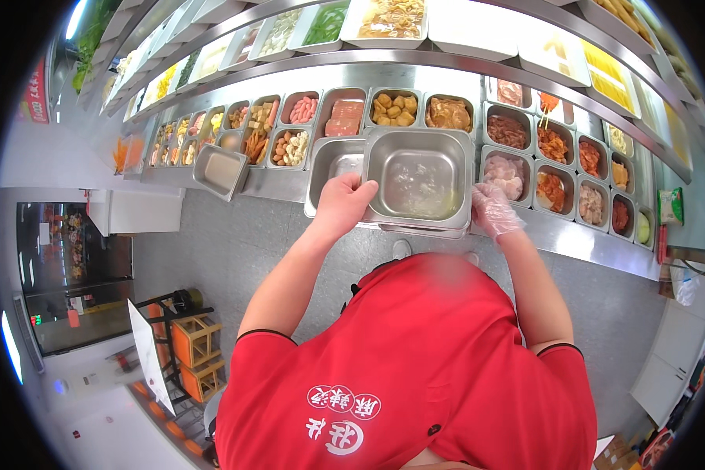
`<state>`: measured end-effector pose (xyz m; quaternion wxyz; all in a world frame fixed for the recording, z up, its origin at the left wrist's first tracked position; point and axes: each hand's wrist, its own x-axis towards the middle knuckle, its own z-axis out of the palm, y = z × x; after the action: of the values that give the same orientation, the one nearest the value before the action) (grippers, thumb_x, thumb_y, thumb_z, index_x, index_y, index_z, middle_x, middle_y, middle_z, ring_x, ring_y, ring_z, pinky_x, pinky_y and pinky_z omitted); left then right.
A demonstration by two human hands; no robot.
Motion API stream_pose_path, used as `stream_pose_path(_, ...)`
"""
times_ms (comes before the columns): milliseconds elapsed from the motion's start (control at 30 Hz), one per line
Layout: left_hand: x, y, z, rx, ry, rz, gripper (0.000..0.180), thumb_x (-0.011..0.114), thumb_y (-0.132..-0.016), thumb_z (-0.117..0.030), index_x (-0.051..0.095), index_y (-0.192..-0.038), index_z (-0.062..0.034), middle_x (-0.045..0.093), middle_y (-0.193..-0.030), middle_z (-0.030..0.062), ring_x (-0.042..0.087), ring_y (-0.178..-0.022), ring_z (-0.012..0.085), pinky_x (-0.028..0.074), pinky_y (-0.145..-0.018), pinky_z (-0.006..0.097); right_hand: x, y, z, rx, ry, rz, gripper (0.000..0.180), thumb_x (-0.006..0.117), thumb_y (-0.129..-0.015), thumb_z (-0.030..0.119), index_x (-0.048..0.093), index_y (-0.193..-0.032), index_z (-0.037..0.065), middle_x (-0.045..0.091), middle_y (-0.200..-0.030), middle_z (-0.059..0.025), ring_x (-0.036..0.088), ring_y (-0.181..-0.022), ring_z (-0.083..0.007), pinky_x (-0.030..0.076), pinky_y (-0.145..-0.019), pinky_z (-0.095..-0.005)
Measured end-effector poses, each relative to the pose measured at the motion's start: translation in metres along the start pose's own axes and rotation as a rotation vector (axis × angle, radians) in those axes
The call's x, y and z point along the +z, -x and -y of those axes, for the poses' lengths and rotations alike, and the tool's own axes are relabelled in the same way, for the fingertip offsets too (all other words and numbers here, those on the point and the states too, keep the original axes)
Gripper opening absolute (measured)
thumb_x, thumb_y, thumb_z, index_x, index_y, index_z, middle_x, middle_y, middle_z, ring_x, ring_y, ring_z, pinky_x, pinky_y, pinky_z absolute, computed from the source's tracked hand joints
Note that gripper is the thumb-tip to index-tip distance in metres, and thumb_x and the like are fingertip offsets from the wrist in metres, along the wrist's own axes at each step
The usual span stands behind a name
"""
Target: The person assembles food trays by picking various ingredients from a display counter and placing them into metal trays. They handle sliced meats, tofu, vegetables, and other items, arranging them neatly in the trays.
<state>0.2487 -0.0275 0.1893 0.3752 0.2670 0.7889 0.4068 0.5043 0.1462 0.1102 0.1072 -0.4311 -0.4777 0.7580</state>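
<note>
A square steel food pan is held level between my hands at the front of the counter, with wet streaks and a little liquid on its bottom. Further rims show under its front edge, like stacked pans. My bare left hand is closed on its left rim, thumb on top. At the right rim, my right hand, in a clear plastic glove, pinches the edge; its fingertips are partly hidden. Partly behind my left hand stands another steel pan with a bare bottom. A pan of pale raw meat sits right beside my right hand.
Along the counter are pans of pink meat slices, fried tofu-like chunks and marinated meats. A small steel pan tilts over the counter's front edge at left. Above runs a metal-edged shelf of white trays. Wooden stools stand behind left.
</note>
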Motion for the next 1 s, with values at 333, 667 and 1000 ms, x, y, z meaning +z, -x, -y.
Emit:
stream_pose_path(333, 0.006, -0.004, -0.014, -0.013, -0.403, 0.105, 0.043, 0.07, -0.098, -0.033, 0.067, -0.08, 0.0052, 0.065, -0.069, 0.0093, 0.059, -0.066, 0.016, 0.05, -0.063, 0.039, -0.009, 0.006, 0.015, -0.438, 0.394, -0.138, 0.044, 0.069, -0.107, 0.036, 0.061, -0.078, 0.004, 0.058, -0.073, 0.0015, 0.05, -0.066, -0.0112, 0.043, -0.062, -0.0339)
stream_pose_path(667, -0.003, -0.01, -0.015, -0.128, -0.326, 0.273, 0.046, 0.064, -0.104, -0.034, 0.074, -0.1, 0.01, 0.075, -0.085, 0.016, 0.07, -0.081, 0.0213, 0.055, -0.08, 0.039, 0.015, 0.003, 0.024, -0.194, -0.132, -0.202, 0.021, 0.08, -0.098, 0.013, 0.061, -0.091, 0.008, 0.055, -0.08, 0.005, 0.05, -0.071, -0.0048, 0.042, -0.062, -0.0243)
stream_pose_path(1000, -0.006, -0.021, -0.015, -0.056, -0.724, 0.392, 0.061, 0.046, -0.107, -0.046, 0.079, -0.085, -0.0001, 0.077, -0.088, 0.0204, 0.075, -0.09, 0.0396, 0.057, -0.089, 0.048, 0.03, 0.0, 0.024, -0.168, -0.014, -0.303, 0.024, 0.074, -0.103, 0.029, 0.071, -0.096, 0.006, 0.059, -0.08, 0.0045, 0.05, -0.067, -0.0058, 0.044, -0.057, -0.0258)
